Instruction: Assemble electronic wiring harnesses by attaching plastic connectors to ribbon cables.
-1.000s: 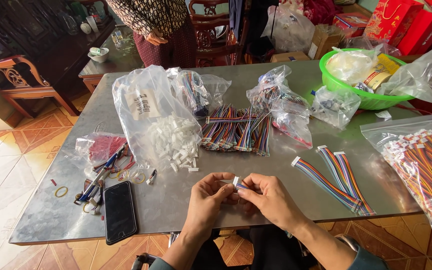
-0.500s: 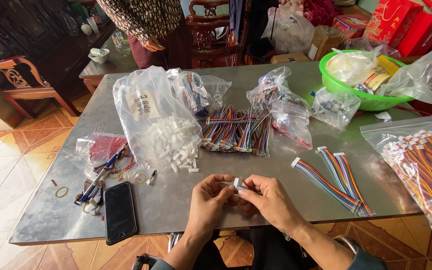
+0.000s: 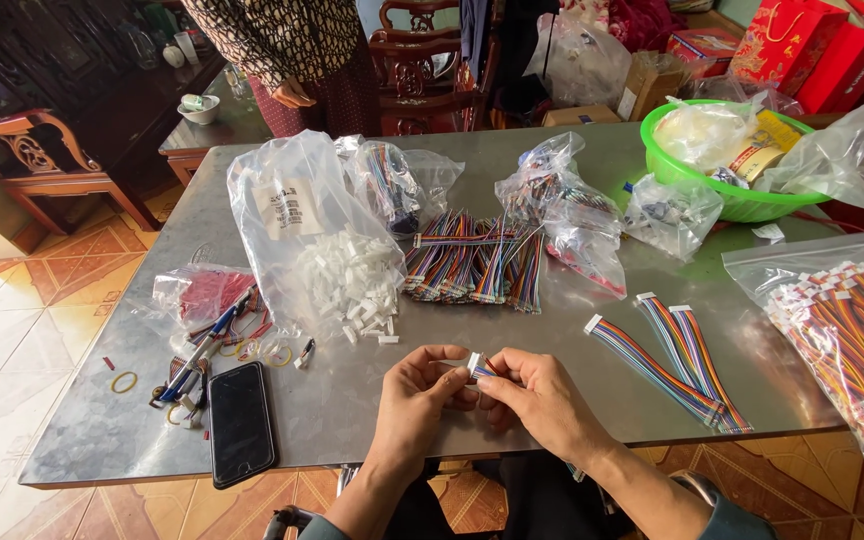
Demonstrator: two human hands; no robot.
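Grey metal table [image 3: 352,420] carries, left of the white connector [image 3: 473,364], a black phone [image 3: 241,422], while left hand [image 3: 414,395] and right hand [image 3: 542,400] pinch that connector together, its striped wires steadied for fitting, finished cables [image 3: 672,365] laid rightward.

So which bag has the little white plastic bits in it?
The big clear bag left of the table's middle, spilling white connectors from its mouth. The other bags hold coloured wires or red bits.
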